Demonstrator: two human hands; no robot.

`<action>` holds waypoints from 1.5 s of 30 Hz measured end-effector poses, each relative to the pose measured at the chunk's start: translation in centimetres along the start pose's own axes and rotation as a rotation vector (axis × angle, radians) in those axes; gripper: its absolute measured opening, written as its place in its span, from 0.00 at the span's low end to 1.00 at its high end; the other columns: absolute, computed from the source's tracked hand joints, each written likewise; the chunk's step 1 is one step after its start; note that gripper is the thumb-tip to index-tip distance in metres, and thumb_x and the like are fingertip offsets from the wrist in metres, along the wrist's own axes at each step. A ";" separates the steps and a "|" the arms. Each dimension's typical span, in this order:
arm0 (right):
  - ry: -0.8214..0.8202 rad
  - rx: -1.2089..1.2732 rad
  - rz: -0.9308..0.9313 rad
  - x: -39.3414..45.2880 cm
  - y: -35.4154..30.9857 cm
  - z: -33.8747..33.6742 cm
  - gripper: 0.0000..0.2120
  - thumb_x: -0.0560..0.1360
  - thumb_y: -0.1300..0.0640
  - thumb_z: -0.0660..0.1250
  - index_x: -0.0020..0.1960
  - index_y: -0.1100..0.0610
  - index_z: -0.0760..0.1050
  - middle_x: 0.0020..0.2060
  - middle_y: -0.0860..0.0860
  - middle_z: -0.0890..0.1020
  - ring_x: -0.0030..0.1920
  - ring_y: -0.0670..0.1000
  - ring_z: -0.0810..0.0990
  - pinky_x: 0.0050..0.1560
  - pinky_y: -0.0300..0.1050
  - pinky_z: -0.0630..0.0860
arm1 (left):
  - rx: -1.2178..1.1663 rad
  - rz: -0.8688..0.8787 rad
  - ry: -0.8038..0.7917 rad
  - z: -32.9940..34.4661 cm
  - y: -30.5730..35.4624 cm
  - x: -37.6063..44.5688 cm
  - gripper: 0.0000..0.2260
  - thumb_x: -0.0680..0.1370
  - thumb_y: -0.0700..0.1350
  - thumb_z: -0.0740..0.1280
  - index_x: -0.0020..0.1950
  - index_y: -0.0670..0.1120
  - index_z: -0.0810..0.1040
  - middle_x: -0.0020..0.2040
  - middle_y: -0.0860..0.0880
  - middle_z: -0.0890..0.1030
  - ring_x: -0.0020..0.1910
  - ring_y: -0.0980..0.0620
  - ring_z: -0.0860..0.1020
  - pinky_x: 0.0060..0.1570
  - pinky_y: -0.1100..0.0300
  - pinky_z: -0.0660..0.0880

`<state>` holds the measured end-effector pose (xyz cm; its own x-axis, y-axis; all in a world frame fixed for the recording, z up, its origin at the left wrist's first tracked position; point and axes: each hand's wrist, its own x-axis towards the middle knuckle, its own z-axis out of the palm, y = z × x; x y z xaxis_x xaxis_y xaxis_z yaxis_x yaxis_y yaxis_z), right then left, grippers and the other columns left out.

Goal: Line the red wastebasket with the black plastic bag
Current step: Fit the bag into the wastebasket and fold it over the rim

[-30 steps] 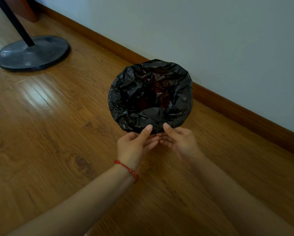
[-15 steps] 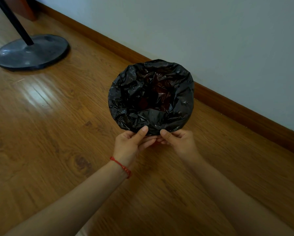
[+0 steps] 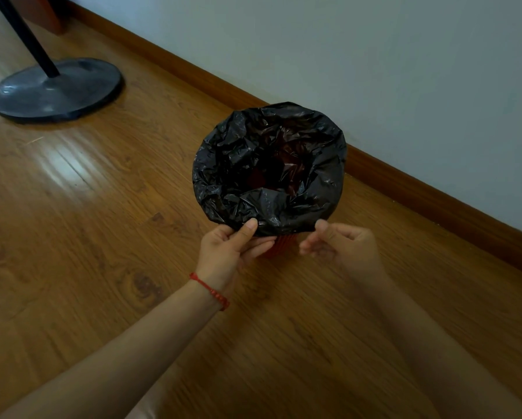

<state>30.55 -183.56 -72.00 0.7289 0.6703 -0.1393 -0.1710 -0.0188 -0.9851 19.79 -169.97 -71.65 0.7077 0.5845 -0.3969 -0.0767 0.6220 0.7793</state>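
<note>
The black plastic bag is spread over the mouth of the red wastebasket, folded down around the rim. Only a small strip of the basket's red ribbed wall shows under the bag's near edge, between my hands. My left hand, with a red cord on its wrist, pinches the bag's near edge with thumb on top. My right hand is at the near right edge, slightly blurred, thumb and fingers closed on the bag's hem.
The basket stands on a wooden floor close to a brown baseboard under a pale wall. A round dark stand base with a black pole sits at the far left.
My hands were together at the middle of the bag's near edge. They have moved apart along the rim, the right one further right, uncovering a strip of red basket.
</note>
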 end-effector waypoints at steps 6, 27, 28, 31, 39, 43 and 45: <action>0.066 -0.081 0.139 1.9 0.0 0.7 0.21 0.76 0.47 0.58 0.42 0.64 0.79 0.37 0.56 0.84 0.39 0.52 0.84 0.41 0.41 0.80 | 0.025 0.002 -0.011 -0.2 0.1 -0.2 0.07 0.76 0.37 0.62 0.51 0.35 0.75 0.37 0.45 0.85 0.37 0.50 0.83 0.40 0.60 0.81; 0.042 0.063 0.179 2.0 0.2 1.7 0.12 0.75 0.53 0.62 0.42 0.61 0.77 0.30 0.54 0.83 0.32 0.50 0.82 0.36 0.39 0.79 | 0.094 -0.030 -0.020 -1.4 1.6 0.8 0.12 0.75 0.41 0.63 0.52 0.33 0.74 0.35 0.44 0.84 0.35 0.51 0.83 0.36 0.62 0.80; 0.037 0.089 0.172 1.9 0.2 1.7 0.12 0.75 0.54 0.62 0.42 0.61 0.77 0.30 0.54 0.83 0.32 0.49 0.82 0.35 0.38 0.79 | 0.086 -0.021 0.008 -1.3 1.4 0.7 0.11 0.75 0.42 0.63 0.50 0.34 0.75 0.35 0.44 0.84 0.35 0.51 0.83 0.37 0.61 0.81; 0.017 0.160 0.172 1.9 0.3 1.8 0.11 0.76 0.56 0.62 0.42 0.62 0.77 0.29 0.52 0.83 0.32 0.48 0.82 0.35 0.37 0.78 | 0.081 -0.026 0.120 -0.7 0.4 -0.3 0.17 0.70 0.50 0.67 0.48 0.36 0.76 0.35 0.42 0.84 0.35 0.49 0.83 0.39 0.59 0.81; 0.005 0.097 0.127 1.6 1.4 2.5 0.11 0.74 0.56 0.63 0.36 0.59 0.76 0.28 0.50 0.78 0.32 0.47 0.77 0.35 0.37 0.76 | 0.127 -0.028 0.171 1.4 -1.6 -2.4 0.07 0.71 0.44 0.68 0.41 0.40 0.78 0.36 0.44 0.84 0.36 0.50 0.83 0.37 0.63 0.80; -0.024 0.052 0.087 1.4 1.7 2.7 0.15 0.69 0.50 0.64 0.31 0.60 0.73 0.25 0.49 0.75 0.29 0.46 0.74 0.34 0.38 0.74 | 0.094 -0.038 0.177 2.4 -1.1 -1.9 0.07 0.71 0.42 0.69 0.41 0.38 0.77 0.31 0.46 0.83 0.33 0.53 0.83 0.35 0.64 0.80; -0.026 0.025 0.076 1.4 1.9 2.8 0.14 0.69 0.50 0.65 0.31 0.59 0.74 0.25 0.49 0.76 0.29 0.47 0.74 0.35 0.39 0.74 | 0.100 -0.043 0.191 2.4 -1.0 -1.6 0.06 0.71 0.41 0.69 0.40 0.38 0.76 0.30 0.46 0.83 0.31 0.52 0.82 0.35 0.63 0.80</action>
<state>29.41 -180.59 -73.80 0.6958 0.6868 -0.2103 -0.2419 -0.0516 -0.9689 20.39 -172.74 -70.61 0.5623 0.6528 -0.5076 0.0271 0.5990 0.8003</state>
